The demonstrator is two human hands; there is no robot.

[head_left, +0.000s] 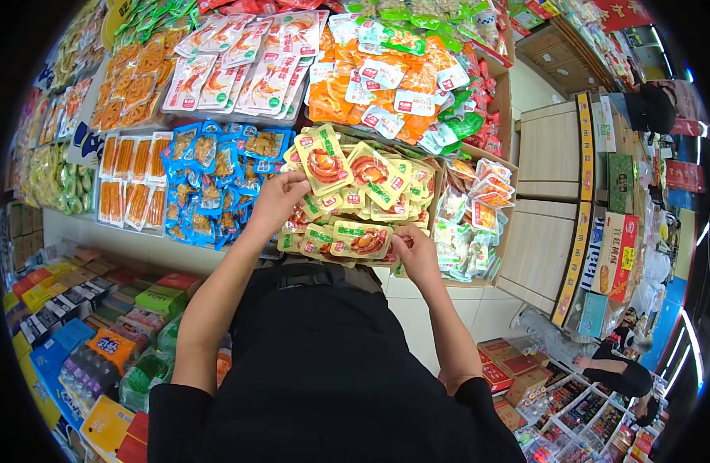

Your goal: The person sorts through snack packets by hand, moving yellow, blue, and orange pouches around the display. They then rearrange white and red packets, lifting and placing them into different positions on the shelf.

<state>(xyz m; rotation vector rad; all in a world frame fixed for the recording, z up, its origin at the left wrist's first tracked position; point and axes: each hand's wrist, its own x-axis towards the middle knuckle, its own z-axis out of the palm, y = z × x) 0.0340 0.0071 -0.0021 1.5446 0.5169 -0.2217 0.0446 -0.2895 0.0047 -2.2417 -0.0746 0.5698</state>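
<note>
Between the hands [276, 202] [419, 258], yellow snack packets [361, 241], one in each narrow fingertip pinch.

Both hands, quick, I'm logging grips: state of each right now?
Left hand: closed, holding an upper yellow packet.
Right hand: closed, holding a lower yellow packet.

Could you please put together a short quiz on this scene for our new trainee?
1. True or false: the left hand is nearer the blue packets than the right hand is.
2. Which packets are both hands at?
A) the blue packets
B) the yellow packets
C) the green packets
3. Fill in the gap: the person's sleeves are ____ in colour.

Key: 1. True. 2. B. 3. Black.
</note>
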